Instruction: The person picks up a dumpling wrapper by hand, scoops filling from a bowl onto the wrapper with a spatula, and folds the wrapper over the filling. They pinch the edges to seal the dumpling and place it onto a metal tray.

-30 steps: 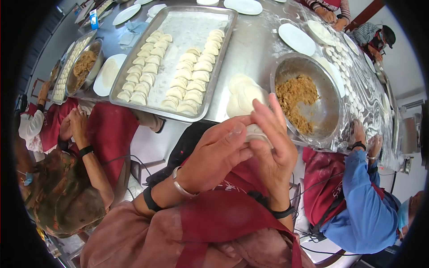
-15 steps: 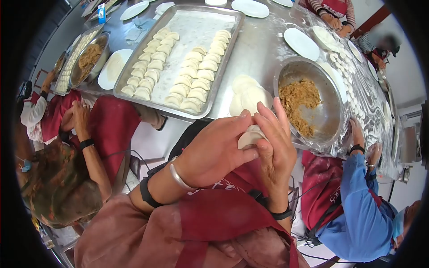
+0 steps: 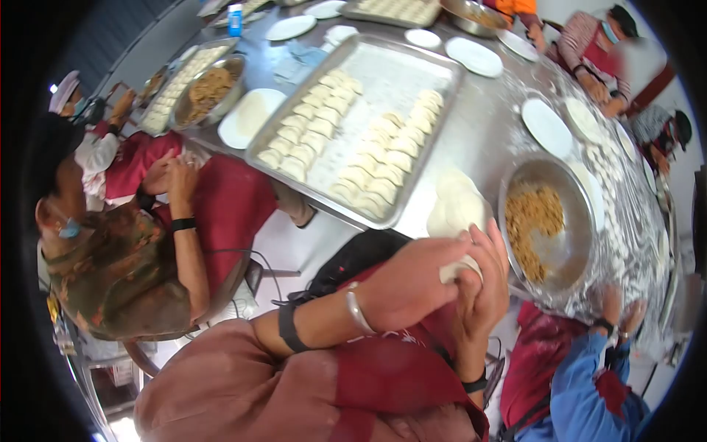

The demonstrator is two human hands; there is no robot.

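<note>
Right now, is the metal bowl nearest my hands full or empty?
Partly full: the metal bowl holds brown filling toward the left of the picture, while its right side shows bare.

No writing is legible, even on the maroon apron [image 3: 398, 376].

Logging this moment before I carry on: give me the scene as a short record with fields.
Left hand: fingers on a folded piece of dough, partly hidden
Right hand: holding the same dough from the other side
Wrappers: flat, overlapping, on the metal table just beyond the hands
Bowl: metal, right of the wrappers, holding brown filling
Tray: metal, left of the wrappers, with dumplings lined up in two groups
Co-workers: camouflage-patterned top at left, blue sleeve at right
</note>
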